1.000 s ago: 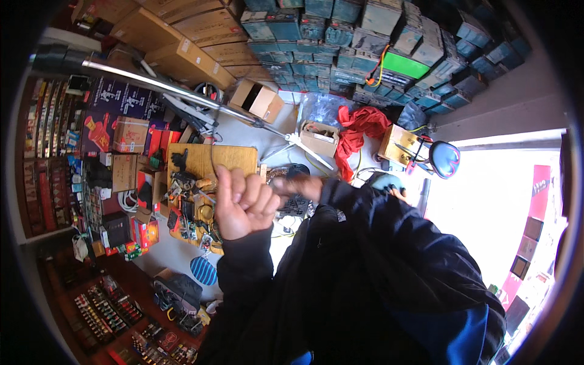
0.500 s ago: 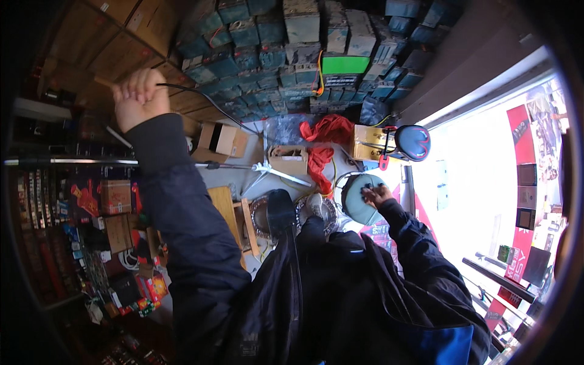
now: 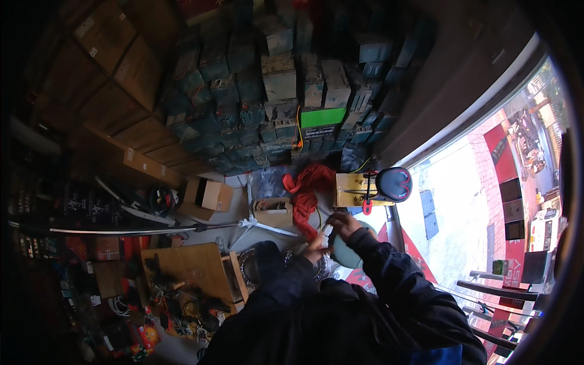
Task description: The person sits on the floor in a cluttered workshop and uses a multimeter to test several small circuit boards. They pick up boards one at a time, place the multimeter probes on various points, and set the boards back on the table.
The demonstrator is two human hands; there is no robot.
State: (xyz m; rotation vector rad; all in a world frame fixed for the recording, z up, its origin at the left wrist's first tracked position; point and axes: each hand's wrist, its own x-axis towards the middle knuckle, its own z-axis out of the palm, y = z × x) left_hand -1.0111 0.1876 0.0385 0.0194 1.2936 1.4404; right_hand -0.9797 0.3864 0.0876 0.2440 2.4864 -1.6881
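My left hand (image 3: 316,249) and my right hand (image 3: 345,225) are close together in front of my body. Both have closed fingers, and what lies between the fingertips is too small and dark to make out. Below and beside them is a round pale-green top (image 3: 347,255), partly covered by my right hand and sleeve. Just beyond lies a crumpled red cloth (image 3: 307,204), with an open cardboard box (image 3: 274,214) to its left. A black padded seat (image 3: 394,184) rests against a yellow box (image 3: 348,185) on the right.
Stacked dusty batteries (image 3: 280,82) fill the far wall, with cardboard cartons (image 3: 104,36) at the left. A long metal pole (image 3: 115,230) crosses the left side to a white stand (image 3: 250,224). A cluttered wooden table (image 3: 188,261) stands nearby. At right is a bright doorway (image 3: 441,176).
My left hand came down from the upper left, where it held a black cable, to meet my right hand. My right hand rose slightly and leftward from the green top. The view shifted.
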